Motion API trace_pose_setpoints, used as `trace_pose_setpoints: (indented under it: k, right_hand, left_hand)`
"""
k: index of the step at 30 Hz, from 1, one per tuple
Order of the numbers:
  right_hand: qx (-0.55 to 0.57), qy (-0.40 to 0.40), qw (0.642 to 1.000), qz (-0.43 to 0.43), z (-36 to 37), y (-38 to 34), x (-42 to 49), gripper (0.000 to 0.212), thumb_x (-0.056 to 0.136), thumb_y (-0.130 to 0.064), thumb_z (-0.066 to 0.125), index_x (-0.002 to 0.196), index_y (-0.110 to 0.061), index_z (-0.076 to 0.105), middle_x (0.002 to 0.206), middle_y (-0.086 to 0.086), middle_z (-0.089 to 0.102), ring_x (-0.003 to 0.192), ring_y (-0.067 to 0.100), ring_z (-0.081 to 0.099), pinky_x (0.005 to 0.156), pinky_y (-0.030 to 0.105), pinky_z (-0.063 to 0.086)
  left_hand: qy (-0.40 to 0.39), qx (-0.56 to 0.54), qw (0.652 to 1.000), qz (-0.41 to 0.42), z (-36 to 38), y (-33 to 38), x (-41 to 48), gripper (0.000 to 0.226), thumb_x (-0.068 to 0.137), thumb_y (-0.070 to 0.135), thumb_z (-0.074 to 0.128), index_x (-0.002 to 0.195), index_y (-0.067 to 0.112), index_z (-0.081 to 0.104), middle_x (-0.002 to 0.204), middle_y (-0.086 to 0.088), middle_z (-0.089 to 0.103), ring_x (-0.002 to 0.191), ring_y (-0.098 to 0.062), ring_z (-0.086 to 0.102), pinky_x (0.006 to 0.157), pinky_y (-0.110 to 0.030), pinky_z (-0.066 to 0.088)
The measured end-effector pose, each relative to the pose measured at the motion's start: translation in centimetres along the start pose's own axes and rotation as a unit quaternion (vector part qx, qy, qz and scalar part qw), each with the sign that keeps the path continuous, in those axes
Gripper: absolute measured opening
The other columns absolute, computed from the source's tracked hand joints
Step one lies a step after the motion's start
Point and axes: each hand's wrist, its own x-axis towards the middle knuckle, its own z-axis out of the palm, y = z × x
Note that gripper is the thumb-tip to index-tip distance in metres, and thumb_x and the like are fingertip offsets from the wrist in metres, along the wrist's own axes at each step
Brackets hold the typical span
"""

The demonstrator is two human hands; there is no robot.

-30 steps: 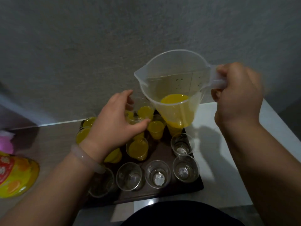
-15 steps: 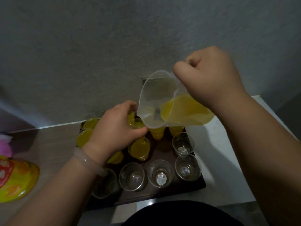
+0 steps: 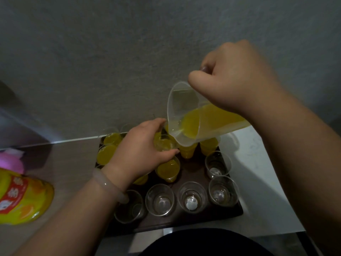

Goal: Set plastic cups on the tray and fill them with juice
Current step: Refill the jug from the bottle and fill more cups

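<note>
The right hand has its fingers clenched over the handle of the jug. The jug is tipped steeply, and the juice has pooled close to the spout. The left hand grasps a cup with curled fingers near the middle of the tray, right under the spout. The tray sits at the near edge of the table.

The main risk is the pour itself. The jug's mouth is wide and the cup is small, so a slightly quicker tilt would likely send a surge past the rim, over the left fingers and onto the tray. The cup looks thin, and too hard a squeeze could buckle it and push juice out as it fills. The jug's body hangs just above the full cups toward the tray's far right corner, so lowering it could tip them. The left wrist lies over the empty cups along the tray's near edge, and drawing the arm back carelessly could topple the one at the near left corner. I cannot tell whether juice is flowing yet.
</note>
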Motion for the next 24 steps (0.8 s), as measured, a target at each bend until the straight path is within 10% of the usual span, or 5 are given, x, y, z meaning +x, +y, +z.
trace_pose_setpoints:
  k: [24]
  right_hand:
    - [-0.056,-0.020,0.998,-0.008,0.5,-2.0,0.7,0.034,0.068,-0.040,0.038,0.046,-0.016,0.028,0.041,-0.002,0.024,0.041,0.016,0.022,0.048,0.024,0.013]
  left_hand:
    - [-0.007,0.012,1.000,0.010,-0.1,-1.3,0.5,0.074,0.065,0.049,0.077,0.130,0.024,0.053,0.121,0.003,0.062,0.110,-0.015,0.058,0.092,-0.025,0.044]
